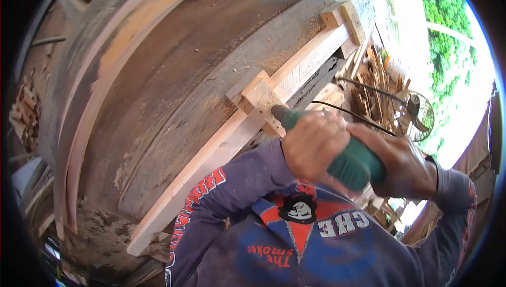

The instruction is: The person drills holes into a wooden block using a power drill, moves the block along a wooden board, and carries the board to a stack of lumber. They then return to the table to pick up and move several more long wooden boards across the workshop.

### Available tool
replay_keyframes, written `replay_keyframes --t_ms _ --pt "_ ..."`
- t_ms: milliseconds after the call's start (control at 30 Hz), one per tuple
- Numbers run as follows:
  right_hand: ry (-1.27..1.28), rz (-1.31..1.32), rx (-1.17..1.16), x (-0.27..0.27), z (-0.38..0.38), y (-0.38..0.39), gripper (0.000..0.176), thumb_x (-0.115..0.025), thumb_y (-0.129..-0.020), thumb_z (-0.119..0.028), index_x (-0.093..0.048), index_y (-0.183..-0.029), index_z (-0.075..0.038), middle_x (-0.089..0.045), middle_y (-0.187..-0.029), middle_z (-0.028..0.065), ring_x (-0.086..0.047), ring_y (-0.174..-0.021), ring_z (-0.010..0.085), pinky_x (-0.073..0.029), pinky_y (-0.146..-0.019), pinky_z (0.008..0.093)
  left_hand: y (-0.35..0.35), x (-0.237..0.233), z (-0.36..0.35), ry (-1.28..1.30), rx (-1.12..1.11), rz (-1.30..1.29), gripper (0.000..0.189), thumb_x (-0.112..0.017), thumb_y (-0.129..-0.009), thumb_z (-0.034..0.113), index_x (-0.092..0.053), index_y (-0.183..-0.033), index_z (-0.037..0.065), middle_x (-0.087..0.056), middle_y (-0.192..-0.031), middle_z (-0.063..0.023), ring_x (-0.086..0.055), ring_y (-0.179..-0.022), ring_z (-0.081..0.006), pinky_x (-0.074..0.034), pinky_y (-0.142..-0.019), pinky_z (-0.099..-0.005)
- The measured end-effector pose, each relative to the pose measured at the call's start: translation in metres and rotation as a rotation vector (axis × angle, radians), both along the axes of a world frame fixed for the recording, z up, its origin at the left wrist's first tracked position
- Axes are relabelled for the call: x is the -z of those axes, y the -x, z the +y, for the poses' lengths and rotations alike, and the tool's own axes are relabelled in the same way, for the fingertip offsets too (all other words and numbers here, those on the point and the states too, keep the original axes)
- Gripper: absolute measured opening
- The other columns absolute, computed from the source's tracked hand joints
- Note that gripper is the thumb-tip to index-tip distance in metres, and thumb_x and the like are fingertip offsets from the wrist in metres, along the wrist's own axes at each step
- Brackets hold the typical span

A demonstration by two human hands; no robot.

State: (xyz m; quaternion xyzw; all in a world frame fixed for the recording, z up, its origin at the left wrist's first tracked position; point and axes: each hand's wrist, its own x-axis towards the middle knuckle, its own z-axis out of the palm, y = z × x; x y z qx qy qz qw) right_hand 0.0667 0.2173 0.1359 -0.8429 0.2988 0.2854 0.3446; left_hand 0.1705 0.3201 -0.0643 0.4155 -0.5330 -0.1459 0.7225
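Both my hands hold a green power drill (360, 163), which is slightly blurred. My left hand (315, 142) wraps around the front of its body, and my right hand (403, 163) grips it at the rear right. The drill's dark chuck end (279, 112) points at a wooden block (262, 97) that sits across a long pale beam (224, 142). Whether a bit is inside the block is hidden. At the beam's far end, more wooden blocks (352, 23) straddle it in a similar way.
The beam lies along a broad, worn brown wooden surface (174, 60) with sawdust on it. A curved timber (113, 57) runs along the left. Scrap wood (369, 84) and a round fan (419, 114) stand to the right. A black cord (348, 112) passes behind the drill.
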Motion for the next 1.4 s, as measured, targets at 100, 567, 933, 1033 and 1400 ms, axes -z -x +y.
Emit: replay_keyframes --t_ms 100,567,933,1033,1400 --pt "0.03 0.032 0.01 -0.011 0.005 -0.011 0.079 -0.071 -0.066 0.001 -0.048 -0.141 -0.006 -0.071 -0.094 0.0239 -0.072 -0.083 0.0416 -0.057 -0.071 0.0458 0.004 0.005 0.007 -0.013 0.002 -0.003 0.091 -0.077 -0.068 0.072 -0.059 -0.116 -0.004 -0.065 -0.103 -0.017 -0.066 -0.096 -0.0369 -0.051 -0.088 -0.0464" --pt "-0.047 -0.051 -0.202 -0.032 0.006 -0.014 0.067 -0.064 -0.074 0.004 -0.048 -0.139 -0.003 -0.068 -0.111 0.0227 -0.068 -0.1 0.0347 -0.052 -0.089 0.0425 -0.026 0.099 0.122 -1.093 -0.43 -0.795 0.055 -0.085 -0.071 0.039 -0.059 -0.107 0.007 -0.059 -0.1 -0.0078 -0.061 -0.098 -0.0265 -0.046 -0.082 -0.0428" --pt "0.219 -0.16 -0.167 -0.157 0.003 0.015 0.079 -0.072 -0.066 0.003 -0.051 -0.142 0.002 -0.07 -0.112 0.017 -0.069 -0.101 0.0279 -0.052 -0.093 0.0347 -0.021 0.108 0.121 -1.087 -0.442 -0.783 0.057 -0.085 -0.07 0.04 -0.059 -0.109 0.008 -0.06 -0.104 -0.0084 -0.061 -0.101 -0.0285 -0.047 -0.084 -0.0442" --pt "0.305 -0.253 0.259 -0.188 0.021 0.055 0.076 -0.073 -0.062 0.003 -0.055 -0.136 0.003 -0.071 -0.101 0.0131 -0.07 -0.091 0.0242 -0.055 -0.087 0.034 -0.022 0.109 0.116 -1.068 -0.466 -0.797 0.055 -0.085 -0.07 0.04 -0.058 -0.108 0.009 -0.061 -0.106 -0.0083 -0.061 -0.103 -0.0288 -0.047 -0.086 -0.0452" --pt "-0.193 -0.74 1.414 -0.012 -0.034 0.265 0.047 -0.061 -0.065 -0.002 -0.062 -0.11 0.012 -0.07 -0.085 0.0189 -0.069 -0.066 0.0241 -0.057 -0.054 0.0327 -0.021 0.103 0.115 -1.176 -0.457 -0.802 0.059 -0.086 -0.068 0.038 -0.055 -0.107 0.007 -0.059 -0.104 -0.0124 -0.06 -0.101 -0.0332 -0.047 -0.087 -0.0475"
